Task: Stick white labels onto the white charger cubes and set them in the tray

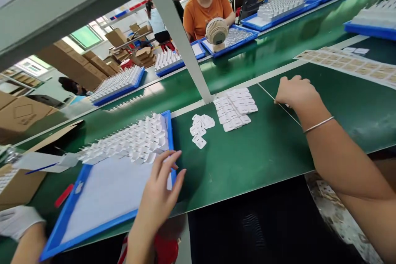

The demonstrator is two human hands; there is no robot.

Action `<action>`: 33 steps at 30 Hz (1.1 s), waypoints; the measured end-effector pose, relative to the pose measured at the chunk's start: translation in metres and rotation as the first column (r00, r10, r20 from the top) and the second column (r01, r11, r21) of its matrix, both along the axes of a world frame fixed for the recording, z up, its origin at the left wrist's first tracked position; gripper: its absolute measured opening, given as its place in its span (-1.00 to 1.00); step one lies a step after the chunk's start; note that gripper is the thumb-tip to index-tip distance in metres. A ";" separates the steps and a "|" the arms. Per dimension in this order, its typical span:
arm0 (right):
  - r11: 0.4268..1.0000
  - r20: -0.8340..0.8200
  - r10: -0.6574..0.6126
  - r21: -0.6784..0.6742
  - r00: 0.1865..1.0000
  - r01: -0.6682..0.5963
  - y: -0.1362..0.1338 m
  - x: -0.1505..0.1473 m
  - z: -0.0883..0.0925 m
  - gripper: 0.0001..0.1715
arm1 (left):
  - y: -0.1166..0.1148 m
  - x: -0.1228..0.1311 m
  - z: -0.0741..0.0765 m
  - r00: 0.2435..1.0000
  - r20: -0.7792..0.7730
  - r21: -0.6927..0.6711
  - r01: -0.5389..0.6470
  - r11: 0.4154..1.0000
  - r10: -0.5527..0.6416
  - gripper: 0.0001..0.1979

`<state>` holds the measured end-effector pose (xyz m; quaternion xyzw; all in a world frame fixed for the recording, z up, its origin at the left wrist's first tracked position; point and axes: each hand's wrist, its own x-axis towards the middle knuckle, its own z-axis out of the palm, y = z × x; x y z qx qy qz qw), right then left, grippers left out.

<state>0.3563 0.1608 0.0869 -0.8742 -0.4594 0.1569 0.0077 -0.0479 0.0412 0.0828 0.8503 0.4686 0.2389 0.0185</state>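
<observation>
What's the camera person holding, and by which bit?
The left hand is open, holding nothing. The right hand covers what's beneath, so I can't tell.

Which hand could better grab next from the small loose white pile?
Probably the left hand: its fingers are spread by the blue-rimmed rectangular tray, nearer the small loose pile of flat white pieces. The right hand, fingers curled down, is farther off, past the neat rows of white pieces.

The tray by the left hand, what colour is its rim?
The tray rim is bright blue; it shows best in the head view.
</observation>
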 end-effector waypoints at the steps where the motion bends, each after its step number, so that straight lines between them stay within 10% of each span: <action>1: 0.999 -0.030 -0.004 -0.037 1.000 0.003 -0.001 0.008 0.000 -0.35 | -0.003 0.011 -0.008 1.000 -0.001 -0.014 0.026 1.000 -0.026 -0.61; 5: 0.988 -0.106 0.082 -0.124 0.991 -0.095 -0.005 0.010 0.003 -0.65 | -0.007 0.041 -0.036 0.998 -0.002 -0.051 0.070 0.996 -0.070 -0.60; 14: 0.844 0.013 0.531 0.082 0.847 -0.531 -0.031 -0.050 0.020 -0.56 | -0.014 0.074 -0.078 0.994 0.110 -0.004 0.028 1.000 -0.028 -0.33; 16: 0.709 -0.056 0.699 0.191 0.713 -0.679 -0.040 -0.073 0.013 -0.55 | -0.013 0.075 -0.083 0.988 0.157 0.038 -0.012 0.999 0.006 -0.21; 19: 0.416 -0.317 0.899 0.412 0.301 -0.810 -0.054 -0.113 -0.008 -0.60 | -0.012 0.074 -0.087 0.978 0.208 0.016 -0.004 1.000 0.001 -0.16; 21: 0.343 -0.433 0.893 0.477 0.124 -0.809 -0.060 -0.134 -0.022 -0.68 | -0.011 0.072 -0.087 0.972 0.233 -0.084 0.015 0.996 0.005 -0.30; 24: 0.437 -0.567 0.820 0.530 0.079 -0.727 -0.055 -0.149 -0.041 -0.67 | -0.011 0.070 -0.086 0.948 0.303 -0.209 -0.034 0.977 0.098 -0.53; 28: 0.571 -0.542 0.799 0.550 0.260 -0.610 -0.036 -0.155 -0.059 -0.78 | -0.011 0.069 -0.083 0.869 0.435 -0.249 -0.136 0.959 0.236 -0.67; 33: 0.562 -0.436 0.815 0.430 0.382 -0.707 -0.018 -0.171 -0.062 -0.74 | -0.008 0.070 -0.083 0.809 0.517 -0.245 -0.173 0.954 0.279 -0.74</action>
